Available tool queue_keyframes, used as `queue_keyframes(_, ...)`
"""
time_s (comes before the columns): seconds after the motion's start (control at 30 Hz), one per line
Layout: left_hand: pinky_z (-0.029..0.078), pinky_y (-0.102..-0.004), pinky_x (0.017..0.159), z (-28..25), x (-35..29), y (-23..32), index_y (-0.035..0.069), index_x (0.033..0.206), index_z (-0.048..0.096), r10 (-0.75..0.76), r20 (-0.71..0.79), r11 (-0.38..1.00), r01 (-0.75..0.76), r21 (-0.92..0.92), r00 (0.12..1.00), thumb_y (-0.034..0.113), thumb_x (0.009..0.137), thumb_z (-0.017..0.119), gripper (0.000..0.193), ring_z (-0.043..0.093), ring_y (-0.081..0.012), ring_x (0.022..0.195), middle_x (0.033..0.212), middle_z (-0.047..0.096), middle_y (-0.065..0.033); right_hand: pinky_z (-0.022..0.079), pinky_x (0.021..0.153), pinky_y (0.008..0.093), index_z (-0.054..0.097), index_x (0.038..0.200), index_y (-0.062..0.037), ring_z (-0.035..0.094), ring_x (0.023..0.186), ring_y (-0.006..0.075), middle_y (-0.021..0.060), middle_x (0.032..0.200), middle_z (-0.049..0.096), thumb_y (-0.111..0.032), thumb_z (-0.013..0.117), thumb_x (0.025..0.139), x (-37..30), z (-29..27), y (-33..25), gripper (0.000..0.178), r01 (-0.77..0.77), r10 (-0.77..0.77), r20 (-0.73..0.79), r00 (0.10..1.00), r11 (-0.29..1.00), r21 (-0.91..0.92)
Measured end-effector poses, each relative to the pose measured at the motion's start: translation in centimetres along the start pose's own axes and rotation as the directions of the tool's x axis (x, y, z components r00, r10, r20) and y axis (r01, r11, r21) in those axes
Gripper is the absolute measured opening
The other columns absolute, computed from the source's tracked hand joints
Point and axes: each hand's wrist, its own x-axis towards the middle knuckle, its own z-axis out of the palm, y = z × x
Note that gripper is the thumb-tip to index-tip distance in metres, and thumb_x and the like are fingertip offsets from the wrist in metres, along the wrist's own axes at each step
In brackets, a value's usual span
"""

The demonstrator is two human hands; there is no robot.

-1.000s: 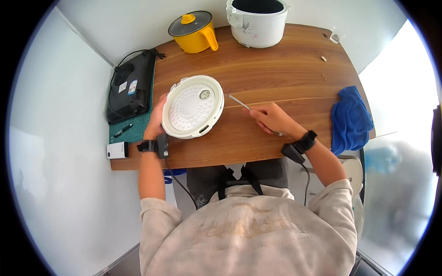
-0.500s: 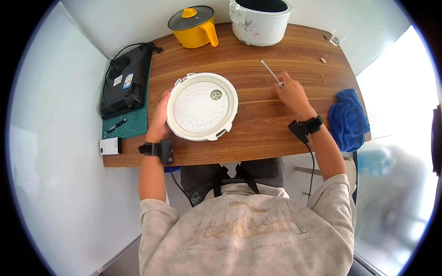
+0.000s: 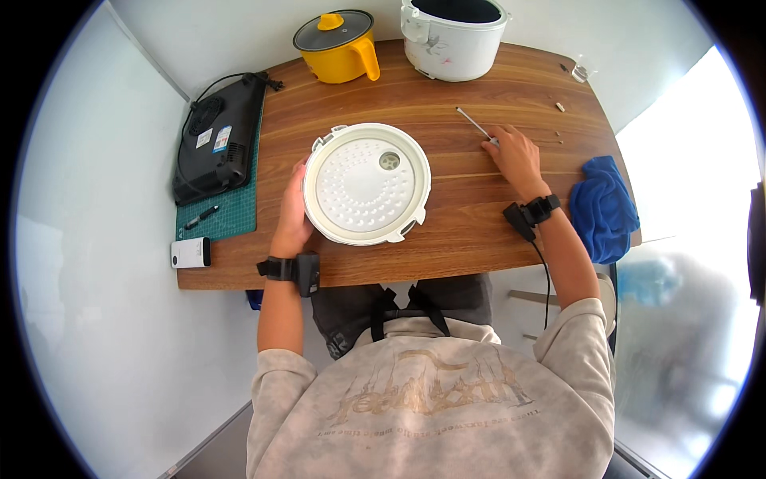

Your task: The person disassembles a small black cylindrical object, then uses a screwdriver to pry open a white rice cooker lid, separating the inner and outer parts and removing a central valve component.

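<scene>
A round white rice cooker lid (image 3: 363,188) shows its dimpled inner face, with a small round vent near its upper right. My left hand (image 3: 294,209) grips the lid by its left edge, the fingers partly hidden behind it. To the right, my right hand (image 3: 513,158) is closed around the handle of a screwdriver (image 3: 475,124), low over the wooden table. The screwdriver's thin metal shaft points up and to the left. At the far side stands the white rice cooker body (image 3: 453,44), its top open and its side printed with flowers.
A yellow pot (image 3: 339,62) with a glass lid is at the back. On the left, a black appliance (image 3: 219,140) with a coiled cord lies on a green cutting mat (image 3: 239,215), with a pen (image 3: 201,218) and white power bank (image 3: 190,253) nearby. A blue cloth (image 3: 604,209) lies right.
My left hand has moved the lid to the right and its dimpled face shows more plainly. My right hand has shifted slightly right with the screwdriver.
</scene>
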Motion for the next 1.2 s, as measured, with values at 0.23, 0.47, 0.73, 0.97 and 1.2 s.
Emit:
queue_keyframes(0.23, 0.045, -0.0370, 0.112, -0.6, -0.2, -0.3, 0.003, 0.149, 0.044, 0.024, 0.014, 1.000, -0.023, -0.018, 1.000, 0.031, 0.110, 0.036, 0.048, 0.056, -0.0213, 0.131, 0.145, 0.056, -0.0123, 0.056, 0.080, 0.0464, 0.070, 0.110, -0.0071, 0.070, 0.095, 0.0348, 0.0129, 0.100, 0.071, -0.033, 0.074, 0.091, -0.3, -1.9, -5.0, 0.032, 0.118, -0.109, -0.114, 0.988, 0.990, 0.081)
queue_keyframes(0.47, 0.045, -0.0360, 0.112, -0.4, -0.9, 0.1, 0.004, 0.149, 0.047, 0.015, -0.017, 0.999, -0.016, -0.037, 1.000, 0.029, 0.110, 0.039, 0.047, 0.057, -0.0202, 0.131, 0.144, 0.059, -0.0096, 0.053, 0.084, 0.0478, 0.063, 0.123, -0.0076, 0.069, 0.096, 0.0383, 0.0176, 0.099, 0.073, -0.032, 0.067, 0.095, 0.1, -3.5, -14.8, 0.038, 0.006, -0.094, 0.304, 0.948, 0.961, 0.278)
queue_keyframes(0.73, 0.043, -0.0366, 0.114, -1.0, -0.7, -0.1, 0.003, 0.150, 0.044, 0.006, 0.040, 0.998, -0.003, -0.059, 0.999, 0.029, 0.110, 0.038, 0.048, 0.055, -0.0207, 0.132, 0.145, 0.057, -0.0109, 0.056, 0.072, 0.0474, 0.062, 0.091, 0.0021, 0.070, 0.081, 0.0372, 0.0198, 0.087, 0.070, -0.015, 0.067, 0.088, 0.8, -0.3, -14.4, 0.018, 0.123, -0.145, 0.106, 0.984, 0.974, 0.190)
queue_keyframes(0.97, 0.044, -0.0366, 0.113, -1.5, -0.4, -0.8, 0.003, 0.151, 0.045, -0.024, 0.037, 0.994, 0.028, -0.109, 0.999, 0.031, 0.110, 0.038, 0.050, 0.057, -0.0217, 0.131, 0.146, 0.058, -0.0113, 0.054, 0.069, 0.0473, 0.062, 0.090, 0.0021, 0.068, 0.077, 0.0373, 0.0194, 0.086, 0.070, -0.012, 0.065, 0.084, 0.1, -1.6, -15.1, 0.015, 0.139, -0.136, -0.031, 0.990, 0.965, 0.220)
queue_keyframes(1.2, 0.044, -0.0373, 0.112, -0.6, -1.2, 0.4, 0.003, 0.149, 0.049, -0.039, 0.066, 0.994, 0.046, -0.104, 0.997, 0.039, 0.112, 0.035, 0.053, 0.058, -0.0200, 0.130, 0.145, 0.060, -0.0104, 0.056, 0.073, 0.0398, 0.064, 0.103, 0.0005, 0.070, 0.079, 0.0320, 0.0197, 0.096, 0.073, -0.015, 0.071, 0.086, 0.9, -2.3, -14.7, 0.025, -0.060, 0.002, 0.106, 0.994, 0.835, 0.546)
